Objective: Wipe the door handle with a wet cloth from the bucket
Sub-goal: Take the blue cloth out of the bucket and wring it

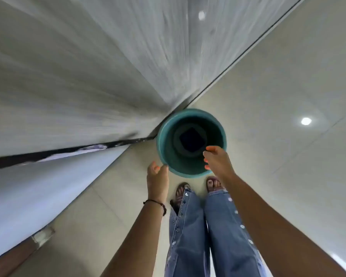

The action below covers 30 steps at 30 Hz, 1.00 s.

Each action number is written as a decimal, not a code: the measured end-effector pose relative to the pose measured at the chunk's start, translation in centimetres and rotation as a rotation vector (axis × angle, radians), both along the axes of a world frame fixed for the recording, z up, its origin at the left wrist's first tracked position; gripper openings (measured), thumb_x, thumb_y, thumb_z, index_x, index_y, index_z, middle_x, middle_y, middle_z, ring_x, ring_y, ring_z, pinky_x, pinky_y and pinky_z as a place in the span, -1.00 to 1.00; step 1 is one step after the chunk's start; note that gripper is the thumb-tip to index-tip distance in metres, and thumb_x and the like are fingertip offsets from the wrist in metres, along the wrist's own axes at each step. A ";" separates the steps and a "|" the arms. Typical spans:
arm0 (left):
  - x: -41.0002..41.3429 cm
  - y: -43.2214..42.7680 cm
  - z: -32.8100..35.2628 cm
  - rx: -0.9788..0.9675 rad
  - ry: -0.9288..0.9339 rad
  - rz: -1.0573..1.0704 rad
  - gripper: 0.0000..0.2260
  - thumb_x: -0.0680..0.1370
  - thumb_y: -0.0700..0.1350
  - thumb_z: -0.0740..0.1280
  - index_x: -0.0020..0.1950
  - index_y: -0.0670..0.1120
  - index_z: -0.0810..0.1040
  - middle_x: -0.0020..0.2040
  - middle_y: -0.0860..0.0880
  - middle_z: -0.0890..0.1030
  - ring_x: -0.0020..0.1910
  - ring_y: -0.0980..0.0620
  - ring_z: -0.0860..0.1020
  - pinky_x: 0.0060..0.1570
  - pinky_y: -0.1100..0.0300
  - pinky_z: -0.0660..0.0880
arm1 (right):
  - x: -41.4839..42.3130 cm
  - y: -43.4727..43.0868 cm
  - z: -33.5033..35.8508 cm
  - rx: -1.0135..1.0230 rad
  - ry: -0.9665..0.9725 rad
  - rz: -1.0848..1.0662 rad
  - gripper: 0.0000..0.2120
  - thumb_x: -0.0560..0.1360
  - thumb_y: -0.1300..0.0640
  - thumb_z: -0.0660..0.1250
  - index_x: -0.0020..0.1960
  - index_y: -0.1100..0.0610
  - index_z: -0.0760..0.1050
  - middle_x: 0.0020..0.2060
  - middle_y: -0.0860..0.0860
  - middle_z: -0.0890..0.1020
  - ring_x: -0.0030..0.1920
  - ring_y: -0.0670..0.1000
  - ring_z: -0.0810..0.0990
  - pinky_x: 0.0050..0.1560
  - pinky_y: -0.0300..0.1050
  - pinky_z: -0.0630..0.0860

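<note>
A teal bucket [162, 136] stands on the pale tiled floor in the corner by the wall. Deep inside it lies a dark square shape [192, 139], possibly the cloth; I cannot tell for sure. My left hand [157, 179] hovers at the bucket's near left rim, fingers loosely curled and apart, holding nothing. My right hand [218, 159] reaches over the near right rim, fingers spread and pointing down into the opening, with nothing in it. No door handle is in view.
A grey wood-grain wall or door panel [88, 66] rises at the left, with a dark gap [68, 151] along its base. My two feet in sandals [198, 186] and jeans stand just behind the bucket. Glossy floor tiles [288, 96] spread to the right.
</note>
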<state>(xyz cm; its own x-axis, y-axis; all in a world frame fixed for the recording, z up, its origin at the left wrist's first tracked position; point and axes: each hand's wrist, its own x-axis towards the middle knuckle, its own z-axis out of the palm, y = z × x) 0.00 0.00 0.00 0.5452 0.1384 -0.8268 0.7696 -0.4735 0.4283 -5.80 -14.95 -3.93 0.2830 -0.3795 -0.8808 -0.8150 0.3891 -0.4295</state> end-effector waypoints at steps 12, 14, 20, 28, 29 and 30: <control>1.6 0.3 -20.9 0.153 -0.374 -0.094 -0.89 0.55 -0.26 0.24 -0.02 -0.05 0.45 -0.19 0.00 0.54 -0.35 0.20 0.51 -0.38 0.40 0.44 | 6.1 -0.1 -30.5 -0.112 0.246 0.242 -0.48 0.56 0.26 0.24 0.48 0.32 0.21 0.43 0.23 0.37 0.41 0.19 0.38 0.38 -0.10 0.32; 1.3 1.0 -22.2 0.152 -0.412 -0.084 -0.77 0.55 -0.26 0.26 -0.16 0.08 0.41 -0.26 0.11 0.52 -0.39 0.33 0.50 -0.36 0.48 0.43 | 6.4 0.6 -33.0 -0.106 0.252 0.268 -0.48 0.58 0.24 0.23 0.50 0.28 0.19 0.45 0.20 0.36 0.41 0.18 0.38 0.36 -0.11 0.33; 1.0 1.6 -24.1 0.106 -0.334 0.022 -0.81 0.55 -0.24 0.29 -0.15 0.06 0.47 -0.27 0.13 0.55 -0.44 0.36 0.51 -0.39 0.50 0.43 | 6.5 1.3 -34.6 -0.238 0.313 0.410 -0.52 0.50 0.15 0.34 0.36 0.29 0.39 0.38 0.23 0.44 0.41 0.22 0.36 0.39 0.01 0.36; 0.4 2.2 -18.7 0.082 -0.206 -0.136 -0.64 0.54 -0.23 0.30 0.32 -0.08 0.36 0.18 0.05 0.45 0.08 0.12 0.50 0.01 0.37 0.46 | 2.9 2.6 -22.1 -0.041 -0.047 0.130 -0.86 0.36 0.14 0.39 -0.09 0.13 0.61 -0.26 0.09 0.66 -0.25 0.02 0.63 -0.24 -0.21 0.48; 0.3 1.8 -16.6 0.076 -0.211 -0.134 -0.57 0.55 -0.21 0.30 0.39 -0.08 0.31 0.24 0.08 0.38 0.18 0.12 0.43 0.15 0.28 0.41 | 2.0 2.4 -18.8 0.001 -0.099 0.095 -0.91 0.39 0.24 0.36 -0.12 0.13 0.58 -0.33 0.03 0.63 -0.35 -0.07 0.59 -0.31 -0.25 0.47; 0.3 1.4 -14.3 0.047 -0.207 -0.118 -0.55 0.56 -0.20 0.30 0.42 -0.09 0.29 0.26 0.08 0.35 0.23 0.13 0.39 0.22 0.23 0.36 | 1.2 2.1 -15.3 0.051 -0.141 0.068 -0.89 0.40 0.30 0.33 -0.13 0.15 0.57 -0.37 -0.01 0.61 -0.40 -0.12 0.56 -0.34 -0.26 0.47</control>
<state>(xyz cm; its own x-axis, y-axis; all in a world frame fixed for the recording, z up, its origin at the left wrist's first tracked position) 0.34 1.36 -14.29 0.7173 0.0995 -0.6896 0.6056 -0.5785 0.5465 -4.59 -12.86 -19.22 0.4292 -0.3109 -0.8480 -0.7731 0.3590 -0.5230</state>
